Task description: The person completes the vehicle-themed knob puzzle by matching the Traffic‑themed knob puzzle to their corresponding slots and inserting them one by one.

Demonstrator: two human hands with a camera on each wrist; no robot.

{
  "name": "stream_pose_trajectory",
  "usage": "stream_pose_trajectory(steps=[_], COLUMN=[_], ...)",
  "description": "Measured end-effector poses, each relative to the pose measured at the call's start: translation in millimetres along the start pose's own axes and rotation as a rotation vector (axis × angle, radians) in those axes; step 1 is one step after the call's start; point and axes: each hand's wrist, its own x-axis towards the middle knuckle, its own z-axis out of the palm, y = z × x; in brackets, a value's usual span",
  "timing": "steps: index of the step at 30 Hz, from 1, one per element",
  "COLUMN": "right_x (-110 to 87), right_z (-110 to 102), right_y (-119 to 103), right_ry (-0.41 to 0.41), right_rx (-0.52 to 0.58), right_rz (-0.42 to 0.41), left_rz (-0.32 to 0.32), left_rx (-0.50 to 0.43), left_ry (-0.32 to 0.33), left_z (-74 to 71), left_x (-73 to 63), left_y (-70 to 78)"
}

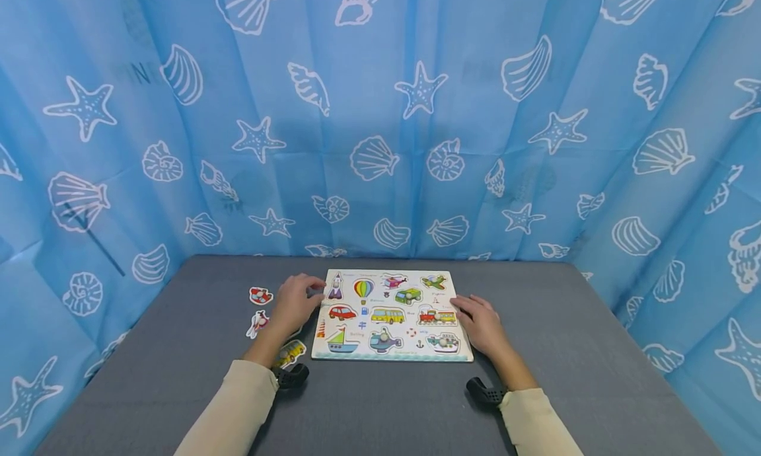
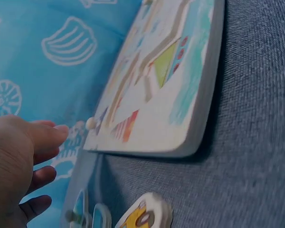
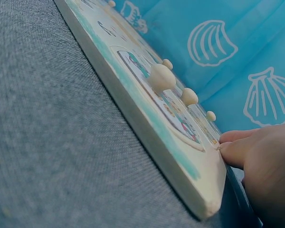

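A wooden peg puzzle board (image 1: 364, 356) with vehicle pictures lies flat on the grey table. My left hand (image 1: 293, 304) is beside its upper left edge, fingers loosely bent, and holds nothing; the left wrist view shows a small gap between this hand (image 2: 19, 166) and the board. At the right edge, the fingertips of my right hand (image 1: 483, 324) touch the board, and the right wrist view shows the fingers (image 3: 235, 147) against its side. Round wooden knobs (image 3: 162, 78) stand up from the pieces. The balloon piece (image 1: 363, 288) and the yellow bus (image 1: 388, 315) are near the middle.
Loose puzzle pieces lie left of the board: a red one (image 1: 260, 295), a white and red one (image 1: 257, 324) and a yellow vehicle (image 1: 290, 353). Another is partly hidden by my left forearm. A blue shell-patterned curtain (image 1: 380, 112) hangs behind the table (image 1: 392, 410).
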Motion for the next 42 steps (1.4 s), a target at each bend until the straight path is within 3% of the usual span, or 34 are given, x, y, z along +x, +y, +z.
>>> stream_pose_trajectory(steps=[6,18,23,33,42], right_x=[0.9,-2.6,-1.5,-0.8,-1.3], right_z=[-0.5,-2.9,-2.6,-0.7,-2.3], right_y=[0.2,-0.3,0.0,-0.2,-1.7], right_ry=[-0.012,-0.008,-0.017,-0.008,-0.007], right_rx=[0.005,0.009,0.003,0.013,0.002], right_rz=[0.016,0.003,0.015,0.004,0.005], left_rz=[-0.032,-0.057,-0.078,-0.165,-0.186], left_rx=[-0.078,-0.018,-0.039,-0.052,-0.035], left_ry=[0.034,0.066,0.081,0.025,0.005], left_z=[-11.0,-10.0,-11.8,-19.3,-18.4], left_x=[-6.7,-11.4,-13.7,-16.7,-18.0], left_y=[-5.5,-21.6,-30.8,-41.3,-44.7])
